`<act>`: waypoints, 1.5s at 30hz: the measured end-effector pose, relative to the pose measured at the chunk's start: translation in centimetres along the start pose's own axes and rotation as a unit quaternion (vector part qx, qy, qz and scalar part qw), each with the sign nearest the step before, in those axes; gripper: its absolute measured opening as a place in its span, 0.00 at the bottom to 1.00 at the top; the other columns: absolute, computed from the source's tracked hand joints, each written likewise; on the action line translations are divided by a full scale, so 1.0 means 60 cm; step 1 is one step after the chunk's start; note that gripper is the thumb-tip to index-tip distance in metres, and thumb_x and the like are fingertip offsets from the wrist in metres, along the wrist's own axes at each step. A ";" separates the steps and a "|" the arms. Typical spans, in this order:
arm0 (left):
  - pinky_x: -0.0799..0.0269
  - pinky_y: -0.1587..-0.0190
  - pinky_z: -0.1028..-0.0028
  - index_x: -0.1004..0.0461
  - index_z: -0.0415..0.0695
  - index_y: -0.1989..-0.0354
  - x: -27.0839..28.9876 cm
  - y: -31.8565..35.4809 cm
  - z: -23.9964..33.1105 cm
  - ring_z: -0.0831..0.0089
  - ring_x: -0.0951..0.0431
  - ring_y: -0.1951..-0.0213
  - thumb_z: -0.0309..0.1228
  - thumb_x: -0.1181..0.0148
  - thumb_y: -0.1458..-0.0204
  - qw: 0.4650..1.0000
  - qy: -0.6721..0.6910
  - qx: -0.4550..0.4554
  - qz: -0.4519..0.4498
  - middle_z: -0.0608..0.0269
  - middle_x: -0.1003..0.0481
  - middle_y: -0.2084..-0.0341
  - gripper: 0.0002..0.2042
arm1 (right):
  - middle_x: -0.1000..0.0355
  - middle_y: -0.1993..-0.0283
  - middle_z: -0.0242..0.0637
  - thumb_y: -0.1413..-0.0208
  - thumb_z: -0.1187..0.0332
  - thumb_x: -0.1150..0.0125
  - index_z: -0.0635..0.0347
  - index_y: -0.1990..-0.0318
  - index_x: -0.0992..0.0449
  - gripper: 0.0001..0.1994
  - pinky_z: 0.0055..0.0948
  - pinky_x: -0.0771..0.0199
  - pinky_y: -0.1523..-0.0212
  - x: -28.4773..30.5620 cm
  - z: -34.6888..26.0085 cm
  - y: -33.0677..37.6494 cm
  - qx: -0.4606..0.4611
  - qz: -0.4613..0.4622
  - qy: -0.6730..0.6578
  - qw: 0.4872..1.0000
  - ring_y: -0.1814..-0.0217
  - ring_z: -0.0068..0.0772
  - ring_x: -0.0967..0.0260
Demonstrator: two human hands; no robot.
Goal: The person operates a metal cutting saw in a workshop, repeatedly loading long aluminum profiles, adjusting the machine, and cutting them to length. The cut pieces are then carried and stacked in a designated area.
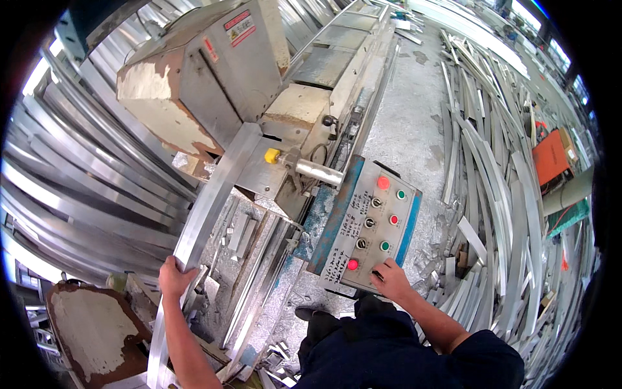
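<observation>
A long silvery aluminium profile [217, 188] runs from the lower left up to the saw-like machine's bed. My left hand [176, 277] is closed around it partway along, the thumb pointing inward over its edge. On the right, my right hand [391, 280] rests over the lower end of a grey control panel [343, 249], its fingers bent together at the surface. Whatever lies under those fingertips is hidden. Beside them sit a red button [352, 264] and a green button [385, 246]. A yellow-capped clamp cylinder [317, 172] stands near the profile's far end.
A large worn machine housing [220, 71] rises at the far left, and a second peeling housing [94, 330] stands at the near left. Stacked metal profiles [78, 168] fill the left side. More lengths [492, 168] lie on the right floor, near an orange box [551, 157].
</observation>
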State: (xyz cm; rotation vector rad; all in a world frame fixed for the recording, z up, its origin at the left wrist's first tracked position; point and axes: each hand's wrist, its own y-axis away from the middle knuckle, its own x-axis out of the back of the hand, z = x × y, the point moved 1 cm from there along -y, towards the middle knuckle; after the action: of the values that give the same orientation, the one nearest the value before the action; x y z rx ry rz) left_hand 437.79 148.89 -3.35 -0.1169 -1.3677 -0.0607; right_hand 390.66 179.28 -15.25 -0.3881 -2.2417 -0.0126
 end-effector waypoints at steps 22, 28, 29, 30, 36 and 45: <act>0.28 0.61 0.59 0.31 0.39 0.70 0.084 0.014 0.054 0.49 0.24 0.65 0.41 0.32 0.73 0.995 -0.067 0.030 -0.074 0.46 0.24 0.72 0.23 | 0.34 0.61 0.43 0.59 0.64 0.31 0.60 0.55 0.27 0.22 0.36 0.26 0.63 0.076 -0.055 -0.058 -0.019 0.003 0.057 0.998 0.65 0.40 0.30; 0.27 0.64 0.60 0.32 0.38 0.65 0.193 0.088 0.366 0.51 0.22 0.68 0.37 0.34 0.67 0.989 -0.060 -0.114 -0.079 0.48 0.24 0.73 0.21 | 0.32 0.48 0.40 0.50 0.56 0.35 0.63 0.49 0.32 0.26 0.42 0.29 0.49 0.159 -0.137 -0.189 -0.089 0.004 -0.515 0.852 0.51 0.41 0.30; 0.26 0.65 0.61 0.32 0.40 0.63 0.190 0.102 0.435 0.54 0.22 0.68 0.36 0.34 0.67 0.981 -0.078 -0.141 -0.104 0.50 0.24 0.73 0.22 | 0.32 0.48 0.41 0.49 0.56 0.36 0.63 0.47 0.33 0.27 0.43 0.30 0.48 0.164 -0.160 -0.207 -0.093 0.028 -0.635 0.766 0.50 0.42 0.30; 0.26 0.65 0.62 0.31 0.41 0.62 0.174 0.117 0.501 0.56 0.21 0.68 0.33 0.34 0.67 0.968 -0.061 -0.225 -0.097 0.51 0.24 0.72 0.21 | 0.32 0.47 0.41 0.49 0.55 0.37 0.62 0.46 0.34 0.27 0.45 0.30 0.47 0.171 -0.171 -0.220 -0.098 0.048 -0.740 0.663 0.50 0.42 0.31; 0.27 0.67 0.66 0.31 0.42 0.64 0.069 0.199 0.826 0.65 0.21 0.68 0.28 0.35 0.66 0.878 -0.006 -0.477 0.041 0.58 0.24 0.71 0.18 | 0.29 0.59 0.47 0.47 0.58 0.42 0.65 0.50 0.37 0.23 0.53 0.30 0.50 0.327 0.003 -0.176 -0.039 0.397 -0.705 0.586 0.55 0.45 0.30; 0.27 0.67 0.63 0.33 0.38 0.63 0.089 0.099 0.906 0.58 0.22 0.66 0.27 0.33 0.70 0.770 -0.033 -0.635 -0.051 0.54 0.26 0.72 0.22 | 0.30 0.62 0.48 0.44 0.64 0.43 0.70 0.55 0.35 0.17 0.50 0.32 0.46 0.531 0.168 0.005 -0.024 0.579 -0.653 0.487 0.57 0.42 0.29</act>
State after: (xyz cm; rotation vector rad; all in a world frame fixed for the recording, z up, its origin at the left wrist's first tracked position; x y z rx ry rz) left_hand 386.64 161.37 12.32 -1.1938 -1.1816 -1.0942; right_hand 364.06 189.68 2.16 -2.5716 -2.6314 1.3590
